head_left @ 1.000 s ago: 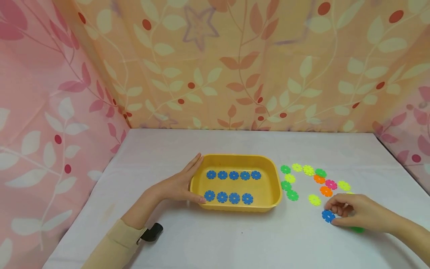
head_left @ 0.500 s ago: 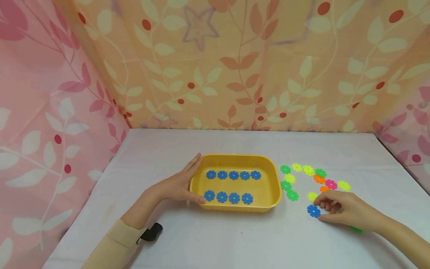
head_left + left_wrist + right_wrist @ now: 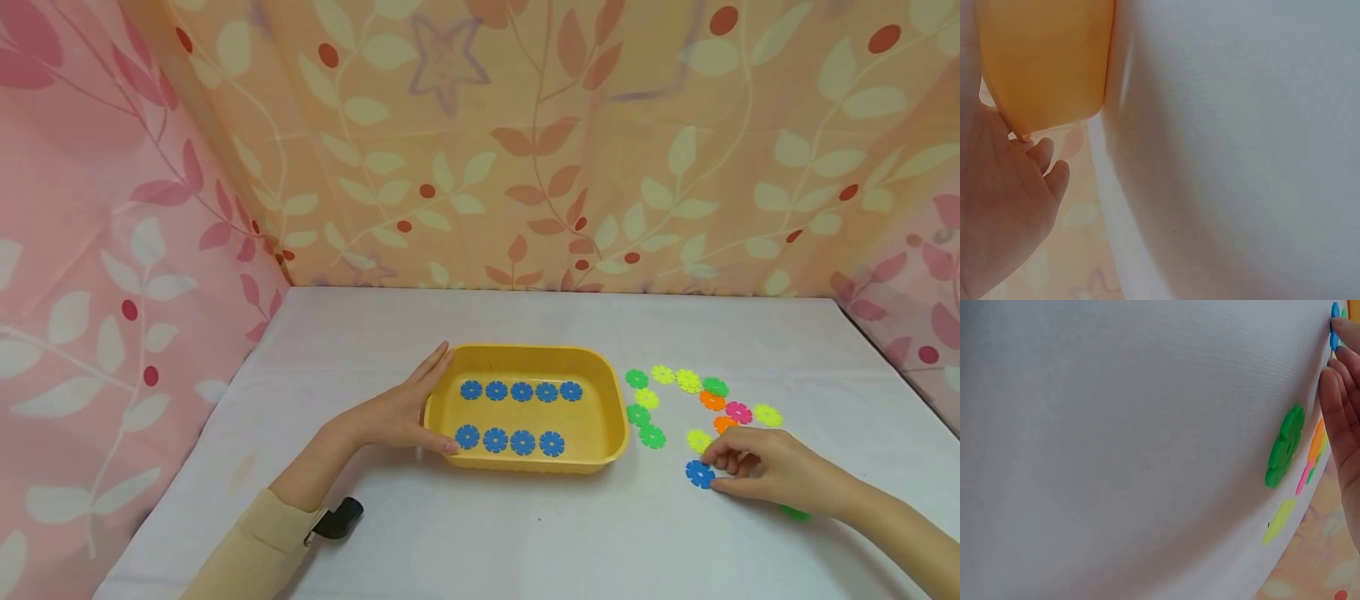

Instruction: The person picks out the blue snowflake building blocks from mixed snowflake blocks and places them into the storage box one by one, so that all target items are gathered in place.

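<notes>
My left hand (image 3: 397, 414) rests spread against the left end of a yellow plastic tray (image 3: 613, 454), thumb at the front rim and straight fingers along the far corner. In the left wrist view the tray's outer wall (image 3: 1047, 62) is beside that hand. Two rows of blue notched discs (image 3: 522, 392) lie flat in the tray, the back row longer than the front. To the right of the tray, my right hand (image 3: 787, 473) pinches another blue notched disc (image 3: 701, 474) between thumb and fingers, close over the white cloth. In the right wrist view this disc appears edge-on.
Loose green (image 3: 652, 437), yellow (image 3: 699, 441), orange (image 3: 712, 400) and pink (image 3: 739, 412) notched discs lie scattered right of the tray. A green disc (image 3: 797, 512) is partly hidden under the right hand. Patterned curtains (image 3: 525, 208) enclose the table's back and sides.
My right hand has moved left with the pinched blue disc, then stays nearly in place over the last half second. The left hand and tray have not moved.
</notes>
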Available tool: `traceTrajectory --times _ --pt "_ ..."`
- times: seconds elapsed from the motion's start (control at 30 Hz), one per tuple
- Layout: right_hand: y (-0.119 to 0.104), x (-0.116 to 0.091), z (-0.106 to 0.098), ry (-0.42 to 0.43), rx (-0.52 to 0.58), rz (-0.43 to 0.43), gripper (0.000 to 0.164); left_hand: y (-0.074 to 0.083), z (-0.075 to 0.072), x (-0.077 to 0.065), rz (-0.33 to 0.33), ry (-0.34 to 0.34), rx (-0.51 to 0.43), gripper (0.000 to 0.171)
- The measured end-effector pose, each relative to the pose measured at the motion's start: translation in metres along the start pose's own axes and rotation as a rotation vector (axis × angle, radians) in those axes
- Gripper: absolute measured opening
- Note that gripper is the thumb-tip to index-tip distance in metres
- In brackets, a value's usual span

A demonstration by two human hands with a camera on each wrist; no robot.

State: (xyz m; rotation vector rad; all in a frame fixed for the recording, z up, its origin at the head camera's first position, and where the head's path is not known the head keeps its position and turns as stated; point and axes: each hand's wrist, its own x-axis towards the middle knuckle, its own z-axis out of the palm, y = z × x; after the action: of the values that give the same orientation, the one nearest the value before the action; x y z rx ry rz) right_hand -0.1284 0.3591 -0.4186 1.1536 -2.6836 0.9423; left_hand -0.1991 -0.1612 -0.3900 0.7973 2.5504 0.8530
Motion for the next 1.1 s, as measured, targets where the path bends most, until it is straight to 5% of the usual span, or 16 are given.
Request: traceTrajectory --times 0.43,1.1 --pt "-0.003 0.008 0.001 0.015 0.112 0.049 0.033 0.0 0.001 0.001 -0.003 -0.001 0.018 0.133" --pt "-0.031 0.082 -0.003 -0.019 0.386 0.15 0.022 0.0 0.0 0.0 0.011 0.002 -0.003 0.133"
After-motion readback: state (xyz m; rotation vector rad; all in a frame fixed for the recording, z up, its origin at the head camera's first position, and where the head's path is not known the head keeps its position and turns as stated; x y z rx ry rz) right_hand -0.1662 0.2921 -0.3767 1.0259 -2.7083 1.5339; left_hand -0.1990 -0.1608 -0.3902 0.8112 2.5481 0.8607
